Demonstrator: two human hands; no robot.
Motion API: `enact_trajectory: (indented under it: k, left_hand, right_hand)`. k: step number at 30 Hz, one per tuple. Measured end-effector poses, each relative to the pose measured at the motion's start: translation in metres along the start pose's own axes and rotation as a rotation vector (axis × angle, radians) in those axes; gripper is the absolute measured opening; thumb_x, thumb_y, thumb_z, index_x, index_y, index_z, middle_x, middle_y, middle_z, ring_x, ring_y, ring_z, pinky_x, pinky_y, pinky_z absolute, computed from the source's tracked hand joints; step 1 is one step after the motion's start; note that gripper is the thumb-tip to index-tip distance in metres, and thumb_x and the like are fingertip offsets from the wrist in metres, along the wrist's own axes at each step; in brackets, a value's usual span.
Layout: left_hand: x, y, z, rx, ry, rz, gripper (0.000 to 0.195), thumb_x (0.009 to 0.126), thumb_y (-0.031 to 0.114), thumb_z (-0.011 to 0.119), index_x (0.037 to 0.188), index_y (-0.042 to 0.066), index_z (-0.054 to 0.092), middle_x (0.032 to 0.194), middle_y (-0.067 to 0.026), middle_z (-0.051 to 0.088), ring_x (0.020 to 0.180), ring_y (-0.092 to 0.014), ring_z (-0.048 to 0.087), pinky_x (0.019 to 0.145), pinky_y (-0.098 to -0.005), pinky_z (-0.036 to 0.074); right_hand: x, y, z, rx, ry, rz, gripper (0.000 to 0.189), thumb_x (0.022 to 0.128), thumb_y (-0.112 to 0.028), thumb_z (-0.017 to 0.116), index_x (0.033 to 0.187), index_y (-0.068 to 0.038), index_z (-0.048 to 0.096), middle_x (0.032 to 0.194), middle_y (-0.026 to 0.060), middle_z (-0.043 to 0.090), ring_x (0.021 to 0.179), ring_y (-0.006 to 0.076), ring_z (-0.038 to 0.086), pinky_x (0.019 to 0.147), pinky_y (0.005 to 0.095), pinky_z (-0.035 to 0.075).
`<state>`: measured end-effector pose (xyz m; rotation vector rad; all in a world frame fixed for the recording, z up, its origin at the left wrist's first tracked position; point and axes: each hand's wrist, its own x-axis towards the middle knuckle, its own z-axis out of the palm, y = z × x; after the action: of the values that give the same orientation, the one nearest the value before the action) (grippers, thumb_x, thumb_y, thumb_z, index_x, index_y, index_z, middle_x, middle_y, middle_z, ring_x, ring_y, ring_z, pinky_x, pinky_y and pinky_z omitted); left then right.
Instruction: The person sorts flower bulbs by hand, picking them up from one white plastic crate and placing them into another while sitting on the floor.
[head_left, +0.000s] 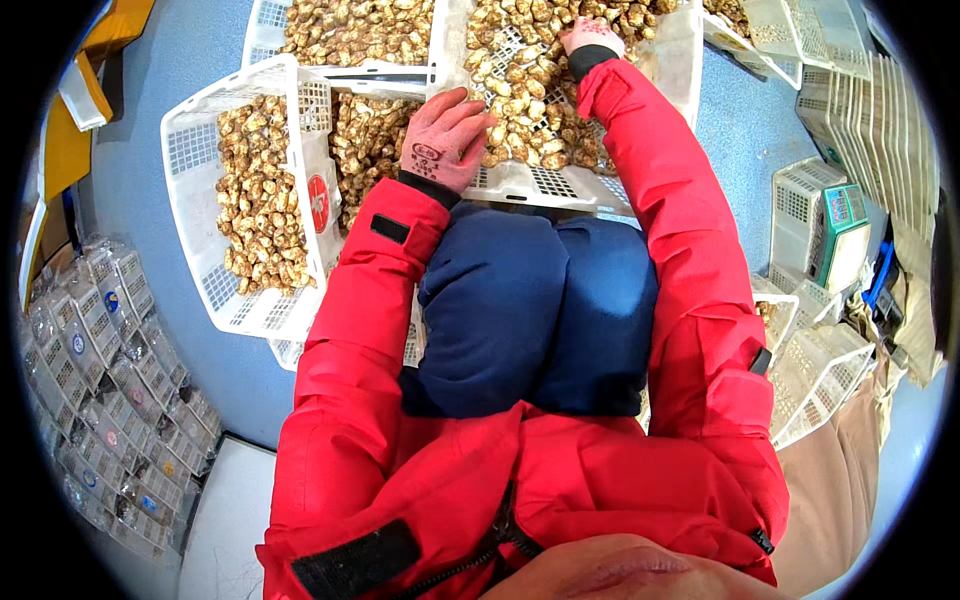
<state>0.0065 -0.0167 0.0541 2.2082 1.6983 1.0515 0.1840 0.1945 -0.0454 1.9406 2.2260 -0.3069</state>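
A pink glove with printed writing covers my left hand (448, 142). It hovers at the left wall of a white plastic crate (517, 191), fingers extended and thumb apart, with nothing visible in it. Across the crate's far part reaches my right hand (594, 35), also in a pink glove. Its fingertips are down among knobbly cream-and-brown produce (529, 97), perhaps tubers or mushrooms, so I cannot tell whether they grip a piece. The produce lies loosely over the crate's slotted floor, with bare patches showing between pieces.
At left, a white crate (191, 225) holds more produce, beside another filled crate (367, 97). A further full crate (360, 34) stands beyond. Stacked crates (874, 127) and a green-edged scale (846, 232) are at right. Plastic-wrapped crates (112, 397) stack at lower left.
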Motion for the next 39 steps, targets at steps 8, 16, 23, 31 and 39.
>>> enact_trajectory:
  k: [8, 16, 23, 31, 39]
  left_hand:
    - [-0.001, -0.002, -0.004, 0.012, -0.029, -0.015, 0.026, 0.063, 0.004, 0.061, 0.087, 0.014, 0.06, 0.094, -0.003, 0.059, 0.096, -0.027, 0.052, 0.082, -0.037, 0.042]
    - [0.001, -0.001, -0.003, 0.018, -0.048, -0.023, 0.022, 0.063, 0.004, 0.061, 0.084, 0.012, 0.061, 0.093, -0.0031, 0.06, 0.096, -0.026, 0.052, 0.083, -0.0366, 0.042]
    - [-0.004, -0.002, 0.003, 0.006, -0.019, -0.025, 0.022, 0.064, 0.003, 0.061, 0.083, 0.013, 0.061, 0.094, -0.0028, 0.06, 0.097, -0.025, 0.052, 0.083, -0.0357, 0.042]
    - [-0.003, -0.008, -0.001, 0.019, 0.042, 0.05, 0.019, 0.063, 0.003, 0.061, 0.079, 0.015, 0.062, 0.087, -0.0049, 0.061, 0.09, -0.028, 0.055, 0.079, -0.037, 0.045]
    - [-0.002, -0.011, 0.007, 0.147, -0.035, 0.117, 0.014, 0.065, 0.01, 0.061, 0.079, 0.014, 0.062, 0.088, -0.004, 0.06, 0.093, -0.026, 0.053, 0.082, -0.037, 0.042]
  right_hand:
    - [0.004, 0.019, -0.016, 0.314, -0.238, -0.119, 0.037, 0.067, -0.031, 0.059, 0.099, -0.013, 0.06, 0.095, 0.0123, 0.06, 0.09, 0.0246, 0.057, 0.08, 0.0336, 0.043]
    - [0.007, 0.01, -0.002, 0.113, -0.173, -0.074, 0.046, 0.072, -0.044, 0.055, 0.107, -0.014, 0.055, 0.112, 0.0118, 0.053, 0.104, 0.0242, 0.05, 0.089, 0.0349, 0.038]
    - [-0.04, 0.041, -0.027, 1.129, -0.352, 0.06, 0.026, 0.077, -0.025, 0.053, 0.097, -0.012, 0.061, 0.097, 0.0023, 0.059, 0.077, 0.0105, 0.057, 0.06, 0.0243, 0.047]
    - [-0.279, 0.216, -0.168, 1.238, 0.188, 0.428, 0.034, 0.082, -0.024, 0.052, 0.108, -0.002, 0.052, 0.086, 0.0076, 0.059, 0.061, 0.0095, 0.054, 0.05, 0.0195, 0.041]
    - [-0.48, 0.449, -0.085, 0.431, 0.199, 0.711, 0.05, 0.074, -0.024, 0.064, 0.117, -0.005, 0.046, 0.092, 0.0082, 0.057, 0.078, 0.0136, 0.052, 0.07, 0.0245, 0.042]
